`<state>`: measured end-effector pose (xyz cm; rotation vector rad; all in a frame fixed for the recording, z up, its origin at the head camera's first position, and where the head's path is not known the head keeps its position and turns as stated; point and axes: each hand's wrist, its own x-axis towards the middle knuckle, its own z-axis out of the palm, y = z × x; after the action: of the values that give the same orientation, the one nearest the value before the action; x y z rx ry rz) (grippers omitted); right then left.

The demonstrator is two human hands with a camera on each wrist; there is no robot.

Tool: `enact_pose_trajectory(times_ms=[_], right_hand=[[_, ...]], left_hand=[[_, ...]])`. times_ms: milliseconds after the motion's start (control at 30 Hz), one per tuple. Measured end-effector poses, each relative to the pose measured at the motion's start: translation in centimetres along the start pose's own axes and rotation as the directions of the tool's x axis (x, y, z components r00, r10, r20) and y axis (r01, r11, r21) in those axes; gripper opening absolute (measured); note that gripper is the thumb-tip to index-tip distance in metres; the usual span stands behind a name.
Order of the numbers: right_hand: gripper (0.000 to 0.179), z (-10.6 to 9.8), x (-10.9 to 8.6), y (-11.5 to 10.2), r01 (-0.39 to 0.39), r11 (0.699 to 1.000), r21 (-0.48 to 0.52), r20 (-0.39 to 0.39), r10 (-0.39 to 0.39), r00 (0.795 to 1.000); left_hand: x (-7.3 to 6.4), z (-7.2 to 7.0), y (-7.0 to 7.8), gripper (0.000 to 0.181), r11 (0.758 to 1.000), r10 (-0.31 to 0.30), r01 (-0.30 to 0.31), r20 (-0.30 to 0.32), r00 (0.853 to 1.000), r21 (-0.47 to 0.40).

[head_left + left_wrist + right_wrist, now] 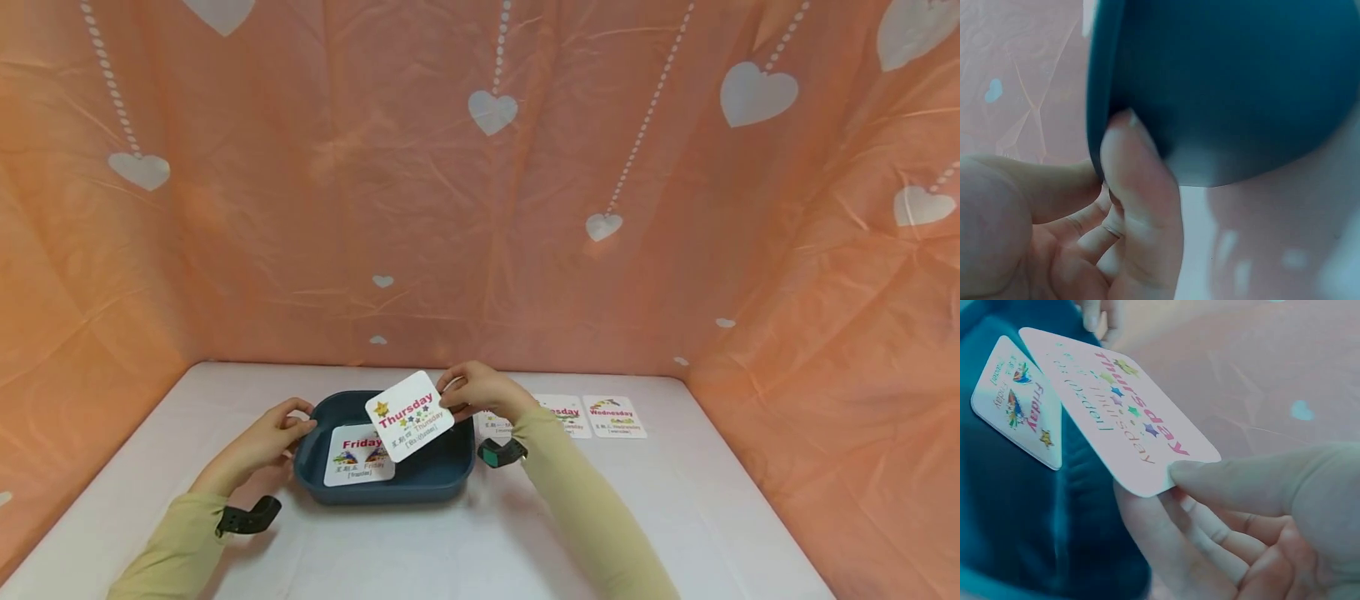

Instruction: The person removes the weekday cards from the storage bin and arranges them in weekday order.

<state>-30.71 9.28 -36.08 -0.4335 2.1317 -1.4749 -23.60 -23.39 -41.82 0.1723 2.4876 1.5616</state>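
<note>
A dark blue tray (390, 493) with raised walls stands on the table. My left hand (258, 442) grips its left rim, thumb and fingers pinching the wall in the left wrist view. Above the tray's right half, my right hand (483, 392) pinches the corner of a white card reading Thursday (397, 408), tilted and printed with coloured stars. Inside the tray lies a Friday card (360, 467), its upper right corner covered by the Thursday card in the head view. In the right wrist view, another card edge shows under the Friday card (1016, 406).
Right of the tray, a row of cards lies on the white table (675, 517): a partly hidden card (495, 427) behind my right hand, a card ending in "esday" (566, 417), and a Wednesday card (615, 417). An orange curtain with hearts (420, 208) surrounds the table.
</note>
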Motion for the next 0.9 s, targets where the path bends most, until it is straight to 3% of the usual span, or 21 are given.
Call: enact_pose_trajectory(times_ms=[333, 567, 733, 900], right_hand=[[0.024, -3.7, -2.9, 0.9, 0.047, 0.997, 0.065, -0.076, -0.042, 0.996], [0.029, -6.2, -5.2, 1.3, 0.062, 0.993, 0.101, -0.180, -0.043, 0.983], [0.028, -7.6, -6.5, 2.2, 0.085, 0.988, 0.131, -0.212, -0.056, 0.976], [0.028, -8.6, -7.7, 3.5, 0.058, 0.988, 0.147, -0.241, -0.021, 0.970]], left_hand=[[0.2, -0.1, -0.1, 0.032, 1.000, -0.015, 0.015, -0.003, 1.000, 0.007], [0.1, 0.1, 0.0, 0.031, 1.000, -0.012, 0.012, -0.001, 1.000, 0.003], [0.1, 0.0, 0.0, 0.032, 1.000, -0.010, 0.010, 0.000, 1.000, 0.004], [0.1, -0.1, -0.1, 0.033, 1.000, -0.015, 0.015, 0.008, 1.000, 0.002]])
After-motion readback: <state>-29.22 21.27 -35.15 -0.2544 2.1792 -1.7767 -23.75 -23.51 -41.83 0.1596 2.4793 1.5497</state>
